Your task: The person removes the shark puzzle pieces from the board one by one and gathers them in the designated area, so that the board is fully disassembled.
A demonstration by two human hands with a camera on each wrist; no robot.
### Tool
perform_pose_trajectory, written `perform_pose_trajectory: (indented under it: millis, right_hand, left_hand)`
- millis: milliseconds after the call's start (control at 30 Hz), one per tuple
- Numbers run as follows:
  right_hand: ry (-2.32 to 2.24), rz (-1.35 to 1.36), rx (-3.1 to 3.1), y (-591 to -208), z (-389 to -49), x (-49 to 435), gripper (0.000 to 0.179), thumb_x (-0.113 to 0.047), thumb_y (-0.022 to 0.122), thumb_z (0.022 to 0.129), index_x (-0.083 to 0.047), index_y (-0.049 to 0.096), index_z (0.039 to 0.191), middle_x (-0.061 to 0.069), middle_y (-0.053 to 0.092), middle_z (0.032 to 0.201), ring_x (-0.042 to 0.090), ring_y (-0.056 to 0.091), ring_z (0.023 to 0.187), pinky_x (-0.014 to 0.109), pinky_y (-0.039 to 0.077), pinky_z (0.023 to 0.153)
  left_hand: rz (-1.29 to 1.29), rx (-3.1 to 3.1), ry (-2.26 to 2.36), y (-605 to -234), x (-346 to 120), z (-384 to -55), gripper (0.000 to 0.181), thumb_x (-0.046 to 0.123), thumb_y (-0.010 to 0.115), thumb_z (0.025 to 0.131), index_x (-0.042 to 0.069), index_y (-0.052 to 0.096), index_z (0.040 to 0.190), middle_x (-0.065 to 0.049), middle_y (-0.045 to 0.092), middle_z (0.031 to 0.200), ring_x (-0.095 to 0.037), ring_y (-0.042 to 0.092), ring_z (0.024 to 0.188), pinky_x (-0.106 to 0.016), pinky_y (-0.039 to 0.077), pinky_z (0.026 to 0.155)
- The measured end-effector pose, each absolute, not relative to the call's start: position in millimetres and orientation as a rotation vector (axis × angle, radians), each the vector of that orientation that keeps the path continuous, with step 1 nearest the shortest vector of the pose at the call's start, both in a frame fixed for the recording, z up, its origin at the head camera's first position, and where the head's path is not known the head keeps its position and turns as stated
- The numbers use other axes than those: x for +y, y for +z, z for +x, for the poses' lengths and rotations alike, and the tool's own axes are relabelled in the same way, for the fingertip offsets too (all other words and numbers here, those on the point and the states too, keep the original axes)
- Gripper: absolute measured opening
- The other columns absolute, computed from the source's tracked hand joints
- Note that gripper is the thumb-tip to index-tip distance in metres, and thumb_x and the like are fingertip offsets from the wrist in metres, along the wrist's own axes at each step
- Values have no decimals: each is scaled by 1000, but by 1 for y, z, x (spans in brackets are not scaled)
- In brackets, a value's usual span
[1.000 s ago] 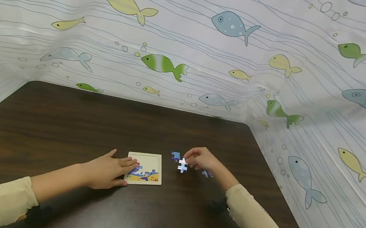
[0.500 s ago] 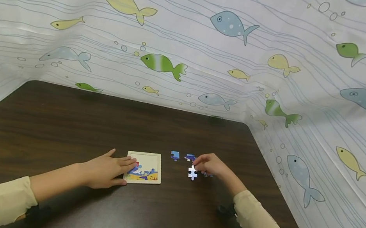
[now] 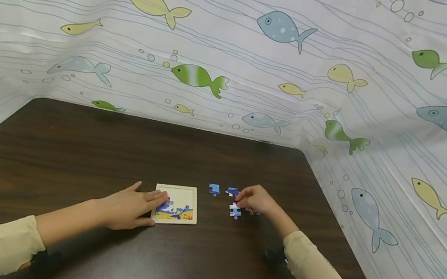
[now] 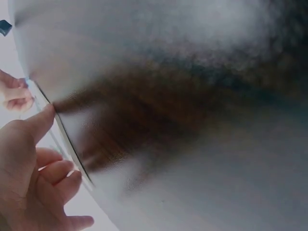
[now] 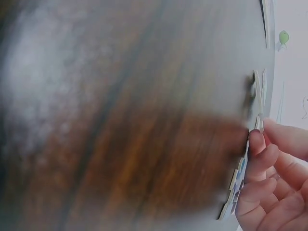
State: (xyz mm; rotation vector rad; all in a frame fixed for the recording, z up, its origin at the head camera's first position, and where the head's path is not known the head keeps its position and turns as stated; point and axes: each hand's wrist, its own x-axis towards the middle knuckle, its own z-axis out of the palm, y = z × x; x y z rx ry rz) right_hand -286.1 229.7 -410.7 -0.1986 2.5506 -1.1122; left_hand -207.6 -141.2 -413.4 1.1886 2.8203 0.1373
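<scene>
A small square jigsaw tray (image 3: 176, 189) lies on the dark wood table, with joined pieces showing a sea scene along its lower part. My left hand (image 3: 128, 208) lies flat with spread fingers across the tray's left edge. The thumb touches the lower left corner; the fingertips cover some pieces. To the right of the tray, my right hand (image 3: 255, 199) pinches a white and blue puzzle piece (image 3: 235, 211) between thumb and index finger. In the right wrist view this piece (image 5: 260, 94) appears edge-on at the fingertips, tilted off the table.
Two loose puzzle pieces lie behind the held one: a blue piece (image 3: 213, 189) and a dark blue piece (image 3: 232, 192). Another loose piece (image 3: 253, 211) is partly hidden under the right hand. A fish-print curtain (image 3: 193, 106) borders the table (image 3: 119, 143) at the back and sides.
My right hand has carried the puzzle piece a little to the right, uncovering the dark blue piece behind. The held piece has tilted and looks bluer. My left hand has stayed in place.
</scene>
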Motion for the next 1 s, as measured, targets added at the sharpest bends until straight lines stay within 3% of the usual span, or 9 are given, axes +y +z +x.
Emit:
perform_pose_trajectory:
  millis: [200, 533, 833, 1000]
  right_hand:
    - [-1065, -232, 2599, -410, -290, 228, 7, -5, 73, 81, -1, 71, 86, -2, 60, 62, 11, 50, 51, 22, 37, 45]
    - [-1042, -397, 2657, -404, -296, 196, 8, -10, 71, 84, -4, 72, 90, 3, 70, 79, 13, 58, 61, 27, 51, 59]
    - [-1098, -591, 2524, -398, -292, 128, 11, -9, 69, 87, -4, 70, 97, 9, 73, 92, 19, 66, 73, 32, 56, 69]
    - [-1061, -641, 2464, -399, -287, 99, 10, -9, 66, 90, -6, 70, 98, 9, 73, 98, 14, 66, 77, 28, 56, 69]
  left_hand:
    - [1170, 2864, 138, -414, -146, -209, 73, 45, 60, 92, 1, 38, 146, -17, 38, 152, -32, 39, 139, -69, 26, 106]
    - [1055, 2886, 169, -414, -152, -209, 84, 52, 57, 91, -5, 32, 147, -23, 30, 154, -37, 32, 142, -69, 24, 107]
    - [1168, 2872, 145, -410, -149, -202, 60, 47, 55, 94, 5, 54, 137, -24, 45, 145, -42, 38, 138, -68, 27, 106]
    - [1224, 2859, 140, -412, -148, -196, 52, 46, 55, 95, 10, 60, 131, -22, 51, 141, -41, 42, 135, -67, 30, 105]
